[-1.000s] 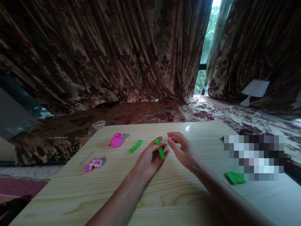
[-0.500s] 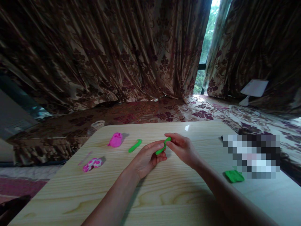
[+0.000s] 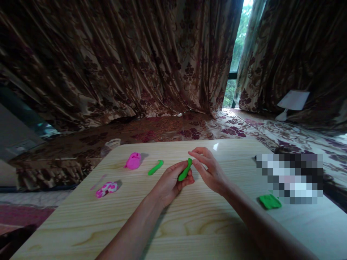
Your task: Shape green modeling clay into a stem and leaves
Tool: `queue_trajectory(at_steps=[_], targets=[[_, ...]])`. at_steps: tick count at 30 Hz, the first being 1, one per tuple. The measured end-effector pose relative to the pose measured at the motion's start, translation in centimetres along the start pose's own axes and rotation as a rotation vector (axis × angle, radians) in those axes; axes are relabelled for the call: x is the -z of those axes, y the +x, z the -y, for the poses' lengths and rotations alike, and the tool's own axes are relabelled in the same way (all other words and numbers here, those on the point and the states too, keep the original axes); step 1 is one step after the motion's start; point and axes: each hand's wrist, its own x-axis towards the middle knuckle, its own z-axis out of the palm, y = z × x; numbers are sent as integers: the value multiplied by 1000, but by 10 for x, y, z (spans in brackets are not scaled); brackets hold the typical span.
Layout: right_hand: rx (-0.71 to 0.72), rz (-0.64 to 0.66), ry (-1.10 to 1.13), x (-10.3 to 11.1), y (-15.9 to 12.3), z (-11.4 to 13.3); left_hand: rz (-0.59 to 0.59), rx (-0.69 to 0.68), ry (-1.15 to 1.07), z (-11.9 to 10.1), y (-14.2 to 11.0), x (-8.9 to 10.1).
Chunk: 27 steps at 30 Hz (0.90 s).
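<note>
Above the middle of the table, my left hand (image 3: 175, 180) is closed around a curved roll of green modelling clay (image 3: 184, 172), its thumb along one side. My right hand (image 3: 207, 169) is just right of the roll's upper end, thumb and fingers apart with nothing between them. Left of my left hand lies a second green clay roll (image 3: 155, 168), bent at its far end. Farther left sits a pink clay piece (image 3: 133, 161) with a hollow in its top. Nearer is a pink-and-white clay shape (image 3: 106, 189) beside a thin pale pink stick (image 3: 98, 182).
A flat green clay slab (image 3: 270, 202) lies at the right of the wooden table (image 3: 189, 231), next to a pixelated patch. A clear container (image 3: 110, 145) stands behind the far left corner. Beyond are a white lamp (image 3: 293, 101) and patterned curtains (image 3: 162, 65).
My right thumb and fingers have let go of the upper end of the green roll and spread apart. The roll in my left hand now stands a little more upright.
</note>
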Motion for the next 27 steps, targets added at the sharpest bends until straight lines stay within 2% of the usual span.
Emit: queue_trajectory(at_steps=[6, 9, 12, 16, 18, 21, 23, 25, 27], targets=[[3, 17, -32, -6, -4, -2, 22, -37, -34, 2, 2, -3], [-92, 19, -35, -11, -6, -7, -3, -52, -116, 8, 3, -9], [-198, -26, -105, -14, -7, -7, 43, -32, -227, 13, -1, -22], [-126, 56, -284, -19, -7, 9, 253, 130, -436, 11, -12, -36], [-67, 91, -330, -22, -6, 20, 314, 161, -524, 8, -15, -38], [43, 186, -334, -27, -3, 30, 272, 65, -622, 6, -15, -36], [20, 166, -348, -28, -1, 30, 280, 70, -622, 6, -14, -32], [-56, 95, -380, -29, 0, 29, 318, 121, -582, 5, -13, -29], [-34, 108, -397, -29, -1, 31, 300, 89, -541, 5, -13, -28]])
